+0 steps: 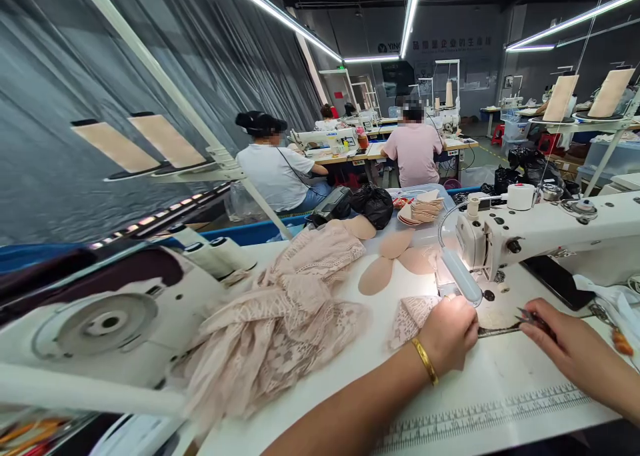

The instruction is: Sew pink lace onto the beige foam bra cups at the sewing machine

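Note:
My left hand (453,333) is closed at the sewing machine's needle area, its fingers curled on the edge of a small beige lace piece (413,319). The fingertips are partly hidden behind the hand. To the right, my right hand (563,343) grips a small pair of thread snips (533,319), their dark points facing the needle plate. The white sewing machine (560,223) stands just beyond both hands, with a lit lamp tube (461,279) by its needle. Several smooth beige cups (376,276) lie on the table left of the machine head.
A heap of beige lace fabric (300,309) covers the table's left part. Behind the cups is a clear plastic tray (440,196) with stacked cups (420,209). A dark phone (560,283) lies under the machine arm. Two seated people work ahead at other machines.

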Tool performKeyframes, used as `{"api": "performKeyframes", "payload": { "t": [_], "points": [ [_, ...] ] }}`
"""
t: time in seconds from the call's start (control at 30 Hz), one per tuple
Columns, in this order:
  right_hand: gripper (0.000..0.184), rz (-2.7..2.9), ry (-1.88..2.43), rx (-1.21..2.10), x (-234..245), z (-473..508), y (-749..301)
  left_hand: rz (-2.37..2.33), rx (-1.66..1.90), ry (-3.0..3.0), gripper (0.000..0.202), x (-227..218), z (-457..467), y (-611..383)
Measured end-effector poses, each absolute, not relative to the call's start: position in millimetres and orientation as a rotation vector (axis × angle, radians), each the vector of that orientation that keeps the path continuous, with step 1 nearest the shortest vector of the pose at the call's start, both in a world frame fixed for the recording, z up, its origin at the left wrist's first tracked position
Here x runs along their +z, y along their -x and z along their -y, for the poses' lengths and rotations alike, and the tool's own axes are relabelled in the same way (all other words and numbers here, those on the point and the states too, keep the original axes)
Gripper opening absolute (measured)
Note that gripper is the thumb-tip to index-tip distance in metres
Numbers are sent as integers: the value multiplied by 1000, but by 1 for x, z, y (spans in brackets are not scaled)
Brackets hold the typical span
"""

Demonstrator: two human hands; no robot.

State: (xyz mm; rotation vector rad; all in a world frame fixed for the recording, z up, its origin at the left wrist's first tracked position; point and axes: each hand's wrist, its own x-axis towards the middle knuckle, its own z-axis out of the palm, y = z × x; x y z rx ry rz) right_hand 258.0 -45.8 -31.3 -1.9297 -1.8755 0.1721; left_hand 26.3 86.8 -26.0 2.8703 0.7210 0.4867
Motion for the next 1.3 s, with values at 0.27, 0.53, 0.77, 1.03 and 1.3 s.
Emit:
{"api": "performKeyframes", "payload": {
  "t": [0.27, 0.53, 0.77, 1.03, 1.3],
  "points": [
    [19, 1973, 2060, 7, -50, 8, -199, -701, 564, -2734, 11, -30, -87, -25],
    [24, 1893, 1916, -238, -44, -3, -257, -1022, 750, -2449, 18, -36, -113, -31],
    [38, 1314, 1829, 777, -34, -37, -230, -1128, 765, -2359, 17, -38, -122, -39],
    [42, 1178, 1762, 868, -37, -53, -202, -1110, 774, -2365, 18, -38, -123, -41],
    [43, 1191, 1718, 933, -41, -57, -208, -1092, 809, -2362, 20, -40, -124, -42]
  ]
}}
